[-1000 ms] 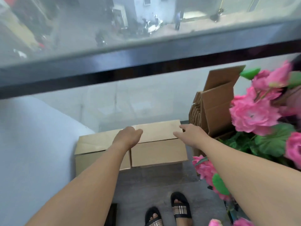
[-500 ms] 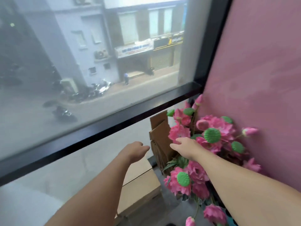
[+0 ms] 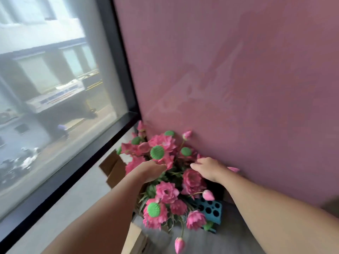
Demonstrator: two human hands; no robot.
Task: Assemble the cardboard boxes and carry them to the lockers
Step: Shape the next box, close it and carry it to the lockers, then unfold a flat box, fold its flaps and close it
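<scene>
Pink flowers point(image 3: 166, 143) met both hands. Left hand point(image 3: 150, 170) looked loosely curled, seemingly empty; right hand point(image 3: 208, 168) lay open, beside cardboard boxes point(image 3: 113, 167).

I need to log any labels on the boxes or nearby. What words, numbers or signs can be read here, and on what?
None can be read.
Shop sign across the street, through the window: blue and red marks, too blurred to read.
Cardboard boxes: no print shows on the visible faces.
Teal holder under the flowers: only holes, no text.

left hand point(image 3: 150, 171) fingers buried in flowers point(image 3: 165, 153), cardboard box point(image 3: 112, 168) mostly hidden, street blurred
</scene>
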